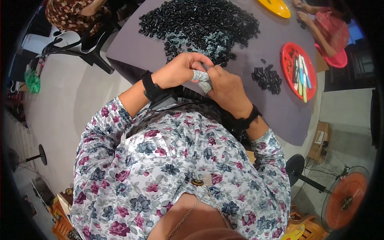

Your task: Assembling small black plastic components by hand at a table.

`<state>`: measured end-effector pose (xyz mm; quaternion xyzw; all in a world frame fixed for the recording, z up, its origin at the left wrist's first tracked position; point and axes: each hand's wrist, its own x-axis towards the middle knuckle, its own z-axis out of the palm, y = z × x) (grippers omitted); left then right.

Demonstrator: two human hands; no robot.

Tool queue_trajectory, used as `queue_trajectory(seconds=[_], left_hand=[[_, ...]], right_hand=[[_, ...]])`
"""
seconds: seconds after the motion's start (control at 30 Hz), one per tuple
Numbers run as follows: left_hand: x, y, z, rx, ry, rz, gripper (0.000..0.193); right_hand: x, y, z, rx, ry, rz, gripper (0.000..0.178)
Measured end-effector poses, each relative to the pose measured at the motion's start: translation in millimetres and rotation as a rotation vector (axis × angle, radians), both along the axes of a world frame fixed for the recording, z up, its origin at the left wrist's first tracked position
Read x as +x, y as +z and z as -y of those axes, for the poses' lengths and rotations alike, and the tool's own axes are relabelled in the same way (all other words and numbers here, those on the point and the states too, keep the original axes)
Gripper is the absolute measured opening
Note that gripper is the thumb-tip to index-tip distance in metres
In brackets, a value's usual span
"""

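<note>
My left hand and my right hand meet at the near edge of the table, in front of my body. The fingers of both are closed and pressed together. A small dark sliver shows between the fingertips, too covered to name. Silvery wrapping covers my left thumb, and similar wrapping is on a digit of my right hand. Just beyond the hands spreads a large heap of small black pieces, with greyish clear ones mixed in at its near side.
Right of my hands lies a smaller pile of black pieces. A red tray holds several knives with coloured handles. A yellow tray is at the far edge. Other people sit at the far left and right. An orange fan stands lower right.
</note>
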<state>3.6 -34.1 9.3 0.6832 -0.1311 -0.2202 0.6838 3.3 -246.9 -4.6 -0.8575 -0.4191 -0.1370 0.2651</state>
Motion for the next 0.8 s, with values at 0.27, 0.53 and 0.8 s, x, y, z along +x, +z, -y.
queue_trajectory(seconds=[0.27,0.53,0.8], left_hand=[[-0.8,-9.1,-2.5,-0.029,-0.005,-0.008,0.033],[-3.7,1.6,1.2,0.060,-0.061,-0.057,0.036],[-6.0,2.1,11.2,0.150,-0.102,0.006,0.038]], right_hand=[[-1.5,-4.2,-4.1,-0.046,-0.023,-0.061,0.034],[-1.4,-7.9,7.6,-0.023,0.112,-0.177,0.035],[-7.2,-10.7,20.7,-0.034,0.053,-0.190,0.028]])
